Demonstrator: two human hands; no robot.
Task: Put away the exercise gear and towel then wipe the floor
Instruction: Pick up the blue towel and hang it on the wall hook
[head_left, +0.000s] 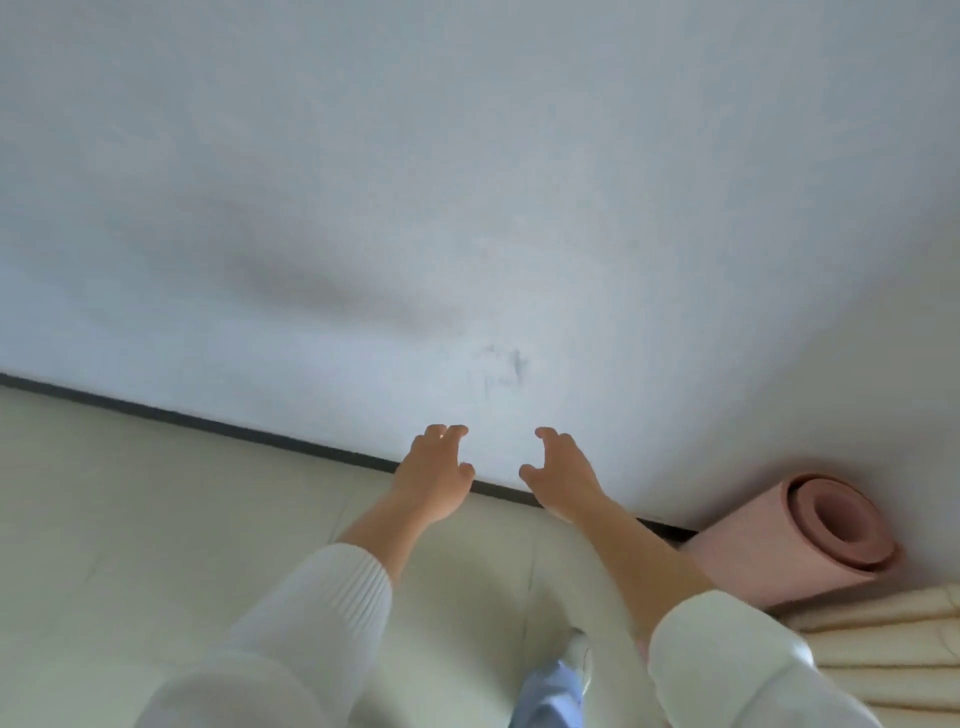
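Two hands reach out in the head view, the left hand and the right hand, side by side and apart from one another, held just short of the wall; each grip is apart, fingers loosely curled round nothing, which reads to me as a release or a reach and not a hold.

One pink yoga mat, rolled tight, sits to the right at the foot of the wall, its spiral end turned toward us. I would say it is rolled to take little room and set against the wall so it cannot unroll; whether it stands on end or lies tilted I cannot tell.

One piece of cream ribbed fabric lies just beside the mat, at the frame's lower right; towel or cushion, I cannot say.

One dark skirting divides the wall from the pale floor; one grey scuff marks the wall above the hands. One light shoe shows below; two white sleeves, left and right. Nothing to wipe the floor with is in sight, so that step looks not yet begun.
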